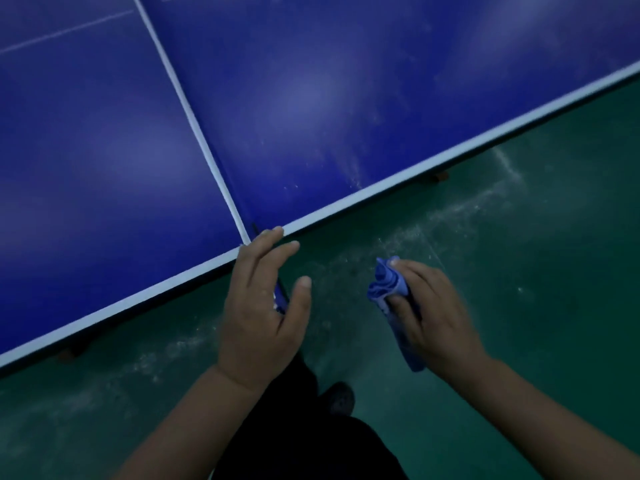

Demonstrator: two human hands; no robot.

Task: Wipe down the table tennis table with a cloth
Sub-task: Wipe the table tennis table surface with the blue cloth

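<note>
Right hand (436, 306) grips one cloth (391, 289); left hand (259, 306) open.

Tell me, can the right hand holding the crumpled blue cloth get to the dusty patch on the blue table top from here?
Probably yes: the right hand is off the table edge, nothing between it and the patch.

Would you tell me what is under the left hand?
Under the left hand: green floor, table edge at its fingertips, and a dark post, mostly covered, so I cannot identify it.
</note>
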